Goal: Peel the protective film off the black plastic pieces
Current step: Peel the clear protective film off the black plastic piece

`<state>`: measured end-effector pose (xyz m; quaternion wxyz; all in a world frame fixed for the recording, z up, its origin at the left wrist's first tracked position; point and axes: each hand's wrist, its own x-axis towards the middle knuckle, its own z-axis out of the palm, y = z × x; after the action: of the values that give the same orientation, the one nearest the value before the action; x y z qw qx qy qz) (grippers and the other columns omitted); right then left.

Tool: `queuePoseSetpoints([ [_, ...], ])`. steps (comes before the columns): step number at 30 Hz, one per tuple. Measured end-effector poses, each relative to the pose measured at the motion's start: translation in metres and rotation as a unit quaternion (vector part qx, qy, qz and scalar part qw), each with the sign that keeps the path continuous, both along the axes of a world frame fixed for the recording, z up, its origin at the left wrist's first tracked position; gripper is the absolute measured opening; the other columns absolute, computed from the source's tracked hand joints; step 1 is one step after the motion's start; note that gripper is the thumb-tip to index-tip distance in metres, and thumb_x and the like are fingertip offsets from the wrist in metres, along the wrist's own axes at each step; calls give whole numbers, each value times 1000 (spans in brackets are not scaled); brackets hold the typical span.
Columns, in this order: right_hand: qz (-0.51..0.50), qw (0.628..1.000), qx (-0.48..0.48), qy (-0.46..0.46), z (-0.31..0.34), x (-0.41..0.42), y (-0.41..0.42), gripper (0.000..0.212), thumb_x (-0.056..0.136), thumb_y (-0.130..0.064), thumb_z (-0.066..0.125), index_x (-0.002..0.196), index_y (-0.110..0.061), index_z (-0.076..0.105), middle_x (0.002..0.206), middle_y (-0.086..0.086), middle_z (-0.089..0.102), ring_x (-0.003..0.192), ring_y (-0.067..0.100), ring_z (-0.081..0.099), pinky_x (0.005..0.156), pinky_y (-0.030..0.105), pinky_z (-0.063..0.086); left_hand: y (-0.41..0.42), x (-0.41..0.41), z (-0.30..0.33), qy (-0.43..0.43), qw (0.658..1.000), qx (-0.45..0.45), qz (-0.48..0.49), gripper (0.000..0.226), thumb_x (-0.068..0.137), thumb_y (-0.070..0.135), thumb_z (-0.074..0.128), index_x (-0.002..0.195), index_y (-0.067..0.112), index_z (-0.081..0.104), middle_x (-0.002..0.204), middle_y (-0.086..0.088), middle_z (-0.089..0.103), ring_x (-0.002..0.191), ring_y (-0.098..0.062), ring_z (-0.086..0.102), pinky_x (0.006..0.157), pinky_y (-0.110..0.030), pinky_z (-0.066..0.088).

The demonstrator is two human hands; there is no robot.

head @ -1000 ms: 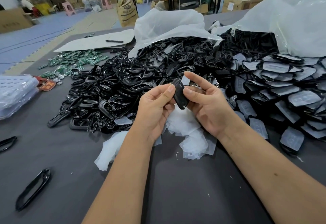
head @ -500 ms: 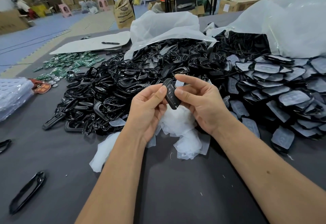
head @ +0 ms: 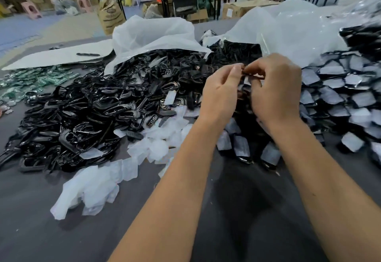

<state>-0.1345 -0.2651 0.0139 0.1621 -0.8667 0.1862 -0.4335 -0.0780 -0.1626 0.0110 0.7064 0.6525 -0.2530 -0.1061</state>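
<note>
— Two hands are up over the table (head: 61,241), close together. What are they holding?

— One black plastic piece (head: 246,88), raised between them. The left hand (head: 221,94) has its thumb and fingers curled, pinching the piece's upper end. The right hand (head: 275,88) is curled over it from the other side, fingertips meeting the left thumb at the top edge.

— Can you see film on that piece?

— A pale patch shows between the hands, but the picture is blurred there, so I cannot tell.

— And the rest of the pieces?

— On the left lies a big heap of glossy black frames (head: 82,113), spilling from a white bag (head: 152,34). On the right is a heap of pieces with grey film (head: 338,96) still on them. Loose peeled film (head: 92,187) lies on the table near the left forearm.

— Anything else?

— Green circuit boards (head: 37,80) at the far left, beside the frames
</note>
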Motion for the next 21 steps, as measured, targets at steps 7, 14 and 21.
queuePoseSetpoints([
  [7,-27,995,8,99,11,-12,-24,21,94,-10,65,104,-17,82,104,5,79,102,26,70,93,33,55,-11,-20,-16,-138,972,31,186,21,105,19,56,103,10,74,94,-4,72,93,-23,64,89,-43,50],
  [14,82,996,10,38,11,28,35,20,90,-8,65,99,-14,82,97,4,79,94,24,71,91,39,55,46,18,-18,-177,927,177,279,21,100,17,57,87,10,73,86,-4,70,88,-25,61,83,-42,46],
  [21,141,955,-41,259,-20,76,85,33,91,0,62,119,-14,72,122,10,62,118,30,56,91,41,54,133,60,-40,-183,793,477,332,43,94,10,58,132,26,67,141,-4,53,133,-33,38,102,-38,34],
])
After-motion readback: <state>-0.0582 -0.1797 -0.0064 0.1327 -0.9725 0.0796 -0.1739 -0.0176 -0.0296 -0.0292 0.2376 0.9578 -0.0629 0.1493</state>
